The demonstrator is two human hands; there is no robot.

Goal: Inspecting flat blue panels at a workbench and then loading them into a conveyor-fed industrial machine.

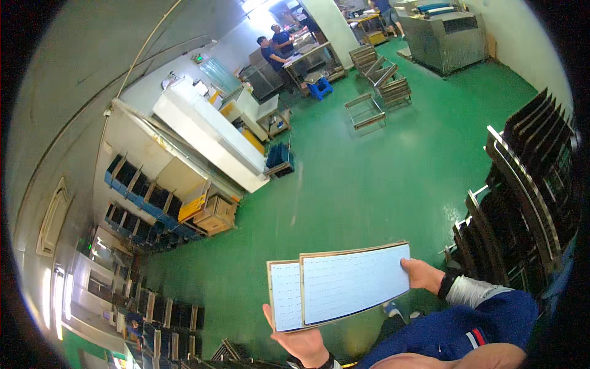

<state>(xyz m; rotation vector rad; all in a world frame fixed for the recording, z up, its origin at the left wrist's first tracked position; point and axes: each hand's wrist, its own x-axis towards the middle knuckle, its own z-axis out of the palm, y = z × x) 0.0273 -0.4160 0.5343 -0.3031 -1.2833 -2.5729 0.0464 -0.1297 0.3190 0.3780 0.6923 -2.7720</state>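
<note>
Two flat rectangular white panels with tan edges and rows of small dark marks lie overlapped in front of me. The front panel covers most of the rear panel, which sticks out on the left. My left hand cups the lower left corner from below, with fingertips showing past the left edge. My right hand grips the right end, thumb on the front face and fingers hidden behind. The panels are tilted slightly, their right end higher.
Racks of dark upright boards stand close on my right. Metal frames rest on the green floor ahead. Left are a long white machine, a cardboard box and shelved racks. People work at a far bench.
</note>
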